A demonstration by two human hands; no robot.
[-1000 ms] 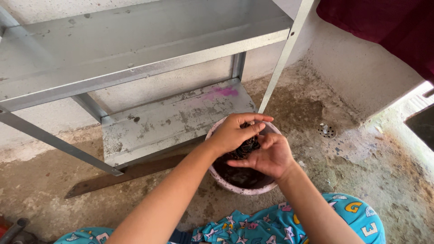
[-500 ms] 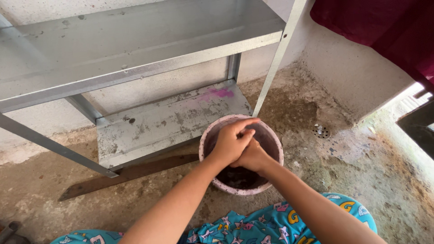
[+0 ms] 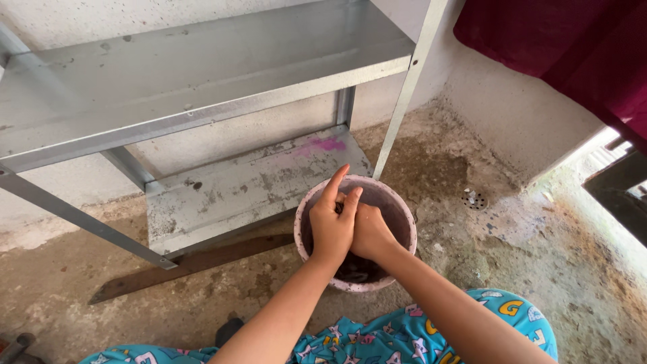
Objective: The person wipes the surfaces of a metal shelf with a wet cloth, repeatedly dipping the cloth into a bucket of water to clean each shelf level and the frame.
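Pressed together now over the pink bucket [image 3: 404,222], left hand [image 3: 331,226] and right hand [image 3: 370,232] clamped on hidden dark stuff; best squeezed low, toward 6 o'clock.

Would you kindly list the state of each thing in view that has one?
bucket: upright on the floor, dark contents inside.
left hand: over the bucket, pressed against the right hand, index finger raised.
right hand: in the bucket, closed.
metal shelf: bare, standing.
floor drain: uncovered.

A home wash area: stained concrete floor [image 3: 539,256] with a floor drain [image 3: 473,198], bare metal shelving [image 3: 202,74].
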